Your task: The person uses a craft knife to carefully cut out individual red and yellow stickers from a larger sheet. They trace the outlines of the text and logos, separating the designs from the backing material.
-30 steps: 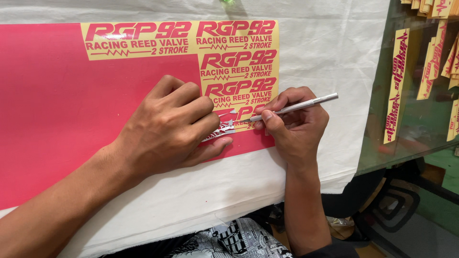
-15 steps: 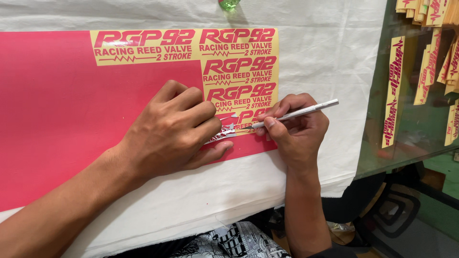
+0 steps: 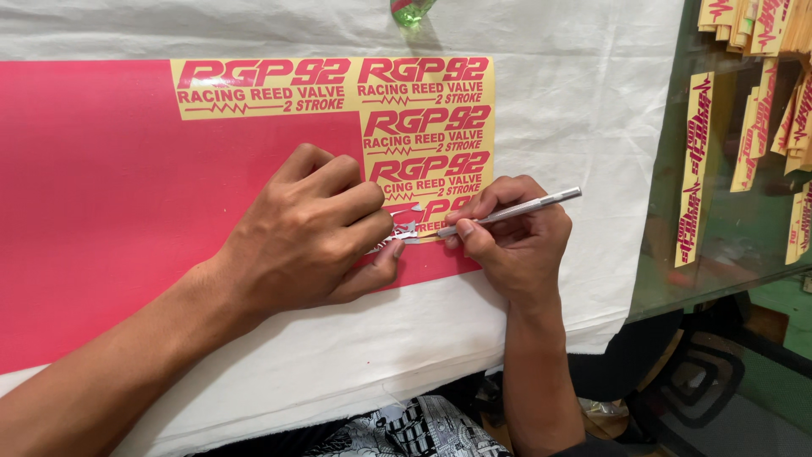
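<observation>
on white cloth point(image 3: 592, 101), left hand point(image 3: 309, 233) presses glossy pink vinyl point(image 3: 127, 211); right hand point(image 3: 516, 241) pinches slim metal knife point(image 3: 516, 209).

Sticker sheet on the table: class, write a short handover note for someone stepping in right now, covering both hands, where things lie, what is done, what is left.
Left hand: pressing flat on the pink sheet, fingertips beside the cut.
Right hand: holding a slim silver knife, tip at the lowest yellow label.
Sheet lies on a white cloth.
Done: five labels show yellow, the pink around their letters gone, one row along the top, the rest down the right.
Left: the lowest label is half peeled; the rest of the sheet is plain pink.
Finished strips lie on the glass to the right.
</observation>
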